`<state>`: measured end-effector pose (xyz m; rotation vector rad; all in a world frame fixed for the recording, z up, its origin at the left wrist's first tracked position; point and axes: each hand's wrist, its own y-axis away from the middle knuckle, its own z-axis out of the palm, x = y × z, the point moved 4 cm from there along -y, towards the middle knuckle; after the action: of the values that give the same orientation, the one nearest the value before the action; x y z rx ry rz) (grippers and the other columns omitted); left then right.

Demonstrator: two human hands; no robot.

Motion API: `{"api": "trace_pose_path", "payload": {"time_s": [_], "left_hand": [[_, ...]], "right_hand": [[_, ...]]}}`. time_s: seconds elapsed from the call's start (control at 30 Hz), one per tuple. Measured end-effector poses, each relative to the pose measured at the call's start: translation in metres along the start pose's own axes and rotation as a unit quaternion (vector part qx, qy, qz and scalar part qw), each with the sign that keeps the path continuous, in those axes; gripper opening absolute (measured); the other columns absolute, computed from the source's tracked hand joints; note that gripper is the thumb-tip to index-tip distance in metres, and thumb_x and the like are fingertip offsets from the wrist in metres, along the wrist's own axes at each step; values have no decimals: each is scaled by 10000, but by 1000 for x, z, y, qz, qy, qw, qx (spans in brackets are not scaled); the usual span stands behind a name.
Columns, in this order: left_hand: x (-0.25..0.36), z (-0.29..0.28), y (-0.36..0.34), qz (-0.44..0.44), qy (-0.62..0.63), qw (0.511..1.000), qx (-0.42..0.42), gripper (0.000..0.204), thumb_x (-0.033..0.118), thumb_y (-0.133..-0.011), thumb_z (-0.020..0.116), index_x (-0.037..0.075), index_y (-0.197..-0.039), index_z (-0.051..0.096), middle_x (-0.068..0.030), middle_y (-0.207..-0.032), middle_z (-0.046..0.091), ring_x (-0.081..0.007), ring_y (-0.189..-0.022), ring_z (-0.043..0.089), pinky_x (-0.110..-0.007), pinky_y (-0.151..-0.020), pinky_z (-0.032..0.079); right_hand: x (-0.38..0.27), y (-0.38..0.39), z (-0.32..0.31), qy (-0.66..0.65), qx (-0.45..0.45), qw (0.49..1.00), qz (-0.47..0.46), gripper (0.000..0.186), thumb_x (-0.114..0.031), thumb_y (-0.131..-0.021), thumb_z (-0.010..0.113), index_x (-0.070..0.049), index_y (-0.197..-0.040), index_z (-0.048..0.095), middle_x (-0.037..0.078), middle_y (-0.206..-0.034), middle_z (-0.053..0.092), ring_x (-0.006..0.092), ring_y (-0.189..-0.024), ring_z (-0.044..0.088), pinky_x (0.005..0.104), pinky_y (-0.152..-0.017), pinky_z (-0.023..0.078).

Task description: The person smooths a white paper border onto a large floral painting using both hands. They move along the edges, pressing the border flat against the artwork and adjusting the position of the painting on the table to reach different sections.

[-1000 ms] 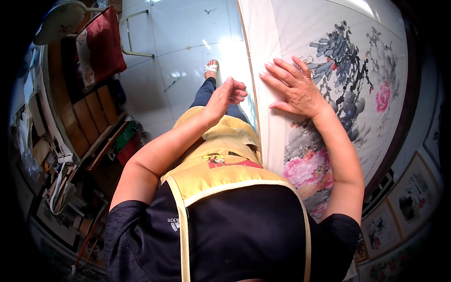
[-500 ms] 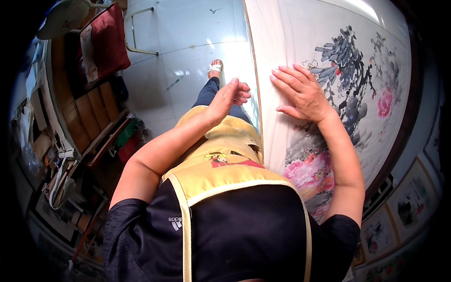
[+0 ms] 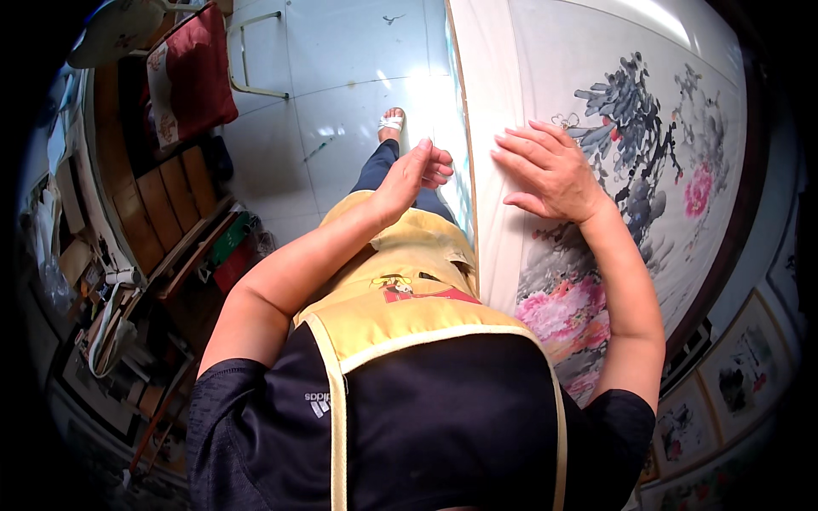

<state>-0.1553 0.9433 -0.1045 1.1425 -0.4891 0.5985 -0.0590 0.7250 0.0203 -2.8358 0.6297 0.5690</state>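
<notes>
A large ink painting of dark leaves and pink flowers, the painting [image 3: 562, 315], lies on the table to my right, with a pale plain border [image 3: 492, 77] along its left side. My right hand [image 3: 550, 175] rests palm down there, fingers spread, its tips over the border and its heel over the painted part. Nothing is in it. My left hand [image 3: 417, 175] hovers just left of the table's edge, thumb sticking up and the other fingers curled in. I see nothing in its grasp.
On the left stands a chair [image 3: 256, 89] beside a red cloth [image 3: 200, 72]. Wooden boards and a crowded shelf [image 3: 128, 281] run along that side. Framed pictures [image 3: 741, 366] lean at the lower right. My foot [image 3: 391, 122] is on the tiled floor.
My right hand has shifted very slightly toward me and to the right. The left hand and the painting look almost the same as before.
</notes>
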Motion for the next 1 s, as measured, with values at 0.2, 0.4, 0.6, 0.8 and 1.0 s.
{"api": "trace_pose_path", "payload": {"time_s": [0.2, 0.4, 0.6, 0.8, 1.0], "left_hand": [[0, 0, 4, -8, 13, 1000, 16, 708, 624, -1077, 298, 17, -1171, 650, -59, -1037, 666, -152, -956, 613, -308, -924, 491], [4, 1, 5, -10, 7, 1000, 21, 715, 628, -1075, 299, 20, -1182, 658, -57, -1048, 669, -149, -969, 609, -310, -929, 487], [2, 0, 1, -7, 0, 1000, 16, 715, 628, -1075, 297, 23, -1185, 662, -59, -1052, 671, -149, -971, 610, -310, -927, 487], [-4, 7, -1, -12, 2, 1000, 15, 719, 632, -1074, 297, 20, -1187, 657, -65, -1054, 672, -161, -960, 621, -319, -920, 496], [-1, 10, -2, -9, -3, 1000, 3, 720, 641, -1070, 292, 27, -1201, 645, -62, -1062, 677, -160, -973, 629, -321, -926, 498]], "right_hand": [[3, 1, -5, 13, -8, 1000, 18, 516, -511, -849, 715, -108, -1170, 684, 53, -1290, 646, 225, -1199, 596, 416, -1122, 401], [-4, -8, -14, 53, 34, 998, 0, 449, -513, -844, 717, -101, -1021, 698, 28, -1133, 689, 209, -1080, 644, 404, -1095, 430], [4, 6, -5, 46, -68, 996, 22, 629, -515, -868, 689, -113, -1347, 624, 22, -1406, 610, 181, -1334, 542, 425, -1211, 304], [-11, -8, 25, 15, -43, 999, 7, 761, -571, -888, 628, -160, -1512, 483, 10, -1540, 495, 171, -1459, 411, 471, -1265, 162], [-18, -1, 10, -15, 14, 999, 31, 735, -547, -857, 684, -141, -1453, 548, 18, -1532, 503, 198, -1457, 415, 447, -1251, 207]]}}
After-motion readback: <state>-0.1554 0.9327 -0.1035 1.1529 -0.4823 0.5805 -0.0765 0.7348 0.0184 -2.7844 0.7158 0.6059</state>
